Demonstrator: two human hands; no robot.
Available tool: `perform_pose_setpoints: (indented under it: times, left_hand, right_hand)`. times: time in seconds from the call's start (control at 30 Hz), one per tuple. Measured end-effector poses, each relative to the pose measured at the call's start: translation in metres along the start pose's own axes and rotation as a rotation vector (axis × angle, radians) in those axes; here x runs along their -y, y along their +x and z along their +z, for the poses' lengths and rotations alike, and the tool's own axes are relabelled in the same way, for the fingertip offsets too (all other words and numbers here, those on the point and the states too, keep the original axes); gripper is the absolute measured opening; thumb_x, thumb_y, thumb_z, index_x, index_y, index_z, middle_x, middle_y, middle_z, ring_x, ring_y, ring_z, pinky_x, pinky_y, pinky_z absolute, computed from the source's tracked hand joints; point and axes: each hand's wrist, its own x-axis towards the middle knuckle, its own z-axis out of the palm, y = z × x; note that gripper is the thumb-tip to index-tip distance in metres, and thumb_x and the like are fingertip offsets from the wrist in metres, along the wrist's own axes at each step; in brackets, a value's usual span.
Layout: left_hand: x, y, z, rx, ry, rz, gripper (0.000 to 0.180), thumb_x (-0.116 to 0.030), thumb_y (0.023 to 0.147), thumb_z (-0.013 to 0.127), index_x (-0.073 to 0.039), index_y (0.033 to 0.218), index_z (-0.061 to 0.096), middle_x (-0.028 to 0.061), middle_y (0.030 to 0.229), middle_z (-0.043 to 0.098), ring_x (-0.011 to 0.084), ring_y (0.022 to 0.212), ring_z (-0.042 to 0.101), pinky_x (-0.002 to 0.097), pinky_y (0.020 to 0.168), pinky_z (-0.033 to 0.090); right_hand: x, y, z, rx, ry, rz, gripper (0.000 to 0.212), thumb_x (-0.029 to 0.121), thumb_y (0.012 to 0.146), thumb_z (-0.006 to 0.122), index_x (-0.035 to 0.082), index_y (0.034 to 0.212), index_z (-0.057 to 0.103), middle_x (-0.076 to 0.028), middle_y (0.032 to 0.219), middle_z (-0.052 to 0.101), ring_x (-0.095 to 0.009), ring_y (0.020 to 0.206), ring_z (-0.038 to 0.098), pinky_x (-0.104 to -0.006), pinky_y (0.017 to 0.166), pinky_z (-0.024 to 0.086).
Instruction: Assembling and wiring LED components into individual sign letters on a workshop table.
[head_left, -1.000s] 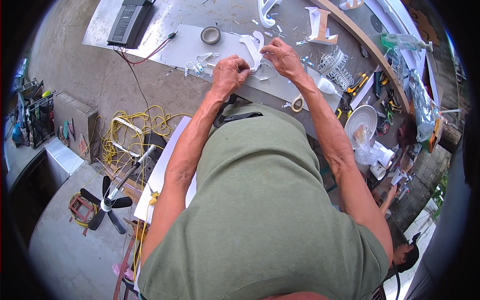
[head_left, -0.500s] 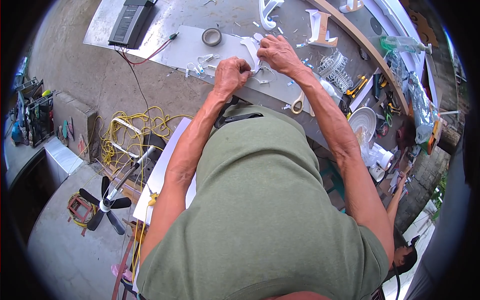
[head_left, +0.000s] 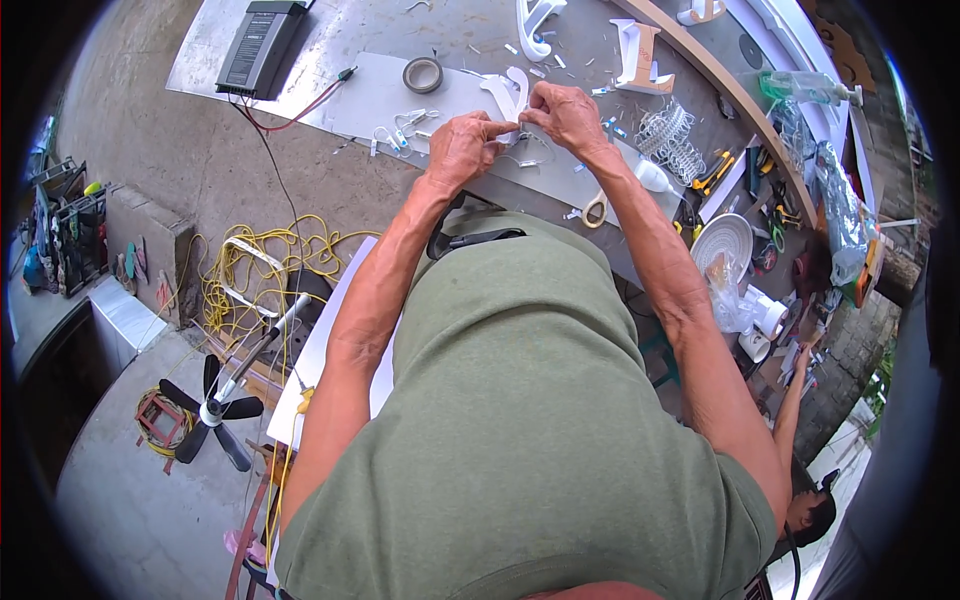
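A white plastic channel letter [head_left: 508, 92] with two upper arms, like a Y or V, lies on a grey sheet [head_left: 370, 95] at the table's near edge. My left hand [head_left: 465, 148] is at its lower end, index finger stretched across it, the other fingers curled round its edge. My right hand [head_left: 563, 115] is closed in a pinch at the letter's right side. What that pinch holds is too small or hidden. A thin wire with small white LED modules [head_left: 528, 152] trails below the hands. More wired LED modules [head_left: 400, 132] lie left of my left hand.
A roll of dark tape [head_left: 423, 74] and a grey power supply [head_left: 262, 48] stand left. Other white letters [head_left: 642, 60], coiled LED strings [head_left: 668, 140], scissors [head_left: 595, 208], a white bottle [head_left: 652, 176] and yellow-handled tools [head_left: 713, 173] lie right. Another person's arm [head_left: 792, 400] shows at lower right.
My right hand has moved slightly right and down, uncovering the letter's right arm. My left index finger has stretched out toward the right hand.
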Motion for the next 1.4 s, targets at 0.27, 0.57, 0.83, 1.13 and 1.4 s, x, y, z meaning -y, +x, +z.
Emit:
perform_pose_setpoints:
  times: [0.27, 0.57, 0.83, 1.13, 1.4]
  left_hand:
    - [0.003, 0.001, 0.002, -0.058, -0.054, 0.013, 0.043, -0.016, 0.079, 0.077, -0.024, 0.121, 0.074, 0.0032, 0.087, 0.070, 0.0219, 0.073, 0.066, 0.0365, 0.071, 0.053]
    - [0.008, 0.000, 0.005, -0.069, -0.100, -0.007, 0.045, -0.015, 0.078, 0.079, -0.023, 0.123, 0.074, 0.0039, 0.087, 0.072, 0.0196, 0.067, 0.065, 0.0347, 0.067, 0.052]
    - [0.000, -0.002, -0.001, -0.048, -0.044, 0.026, 0.040, -0.017, 0.082, 0.075, -0.029, 0.120, 0.074, 0.0037, 0.089, 0.069, 0.0232, 0.077, 0.068, 0.0376, 0.070, 0.053]
    - [0.003, 0.000, 0.001, -0.039, -0.028, 0.064, 0.040, -0.016, 0.079, 0.074, -0.029, 0.117, 0.076, 0.0035, 0.090, 0.068, 0.0248, 0.082, 0.068, 0.0389, 0.072, 0.053]
    - [0.005, 0.001, 0.001, -0.037, -0.058, 0.066, 0.042, -0.013, 0.078, 0.073, -0.028, 0.117, 0.076, 0.0042, 0.088, 0.067, 0.0257, 0.082, 0.068, 0.0396, 0.071, 0.053]
  right_hand:
    - [-0.007, -0.003, 0.007, -0.058, 0.076, 0.011, 0.025, 0.030, 0.079, 0.080, 0.008, 0.090, 0.077, -0.009, 0.088, 0.072, -0.027, 0.080, 0.070, -0.0397, 0.072, 0.054]
    - [-0.006, 0.001, 0.008, -0.042, 0.105, 0.100, 0.028, 0.033, 0.076, 0.078, 0.009, 0.092, 0.078, -0.009, 0.091, 0.073, -0.025, 0.085, 0.071, -0.0393, 0.076, 0.055]
    - [-0.007, 0.001, 0.009, -0.033, 0.125, 0.132, 0.028, 0.033, 0.075, 0.079, 0.010, 0.092, 0.079, -0.008, 0.092, 0.073, -0.025, 0.086, 0.071, -0.0395, 0.077, 0.055]
    - [-0.009, 0.003, 0.010, -0.036, 0.111, 0.128, 0.029, 0.034, 0.075, 0.079, 0.011, 0.091, 0.079, -0.009, 0.091, 0.074, -0.024, 0.084, 0.071, -0.0386, 0.076, 0.055]
    - [-0.005, 0.003, 0.006, -0.030, 0.120, 0.140, 0.030, 0.036, 0.075, 0.079, 0.011, 0.090, 0.079, -0.009, 0.090, 0.075, -0.024, 0.082, 0.071, -0.0379, 0.075, 0.055]
